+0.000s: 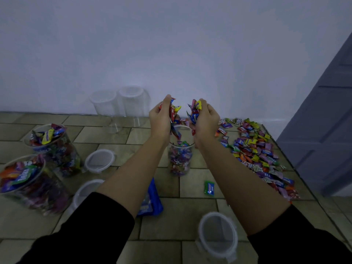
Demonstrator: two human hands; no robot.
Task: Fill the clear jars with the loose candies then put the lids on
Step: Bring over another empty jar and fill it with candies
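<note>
A clear jar (pixel 180 159), largely full of wrapped candies, stands on the tiled floor in the middle. Both hands hover just above its mouth. My left hand (pixel 161 118) grips a bunch of candies, and some of them hang down towards the jar. My right hand (pixel 206 119) grips another bunch beside it. A long heap of loose candies (pixel 257 151) lies on the floor to the right. Two full jars (pixel 55 147) (pixel 28 184) stand at the left. Two empty jars (pixel 106 109) (pixel 133 103) stand by the wall.
Three clear lids lie on the floor: one (pixel 99 160) left of the middle jar, one (pixel 83 191) partly under my left arm, one (pixel 218 233) near my right sleeve. A blue candy bag (pixel 152 202) and a single green candy (pixel 209 188) lie nearby. A grey door (pixel 323 130) stands at right.
</note>
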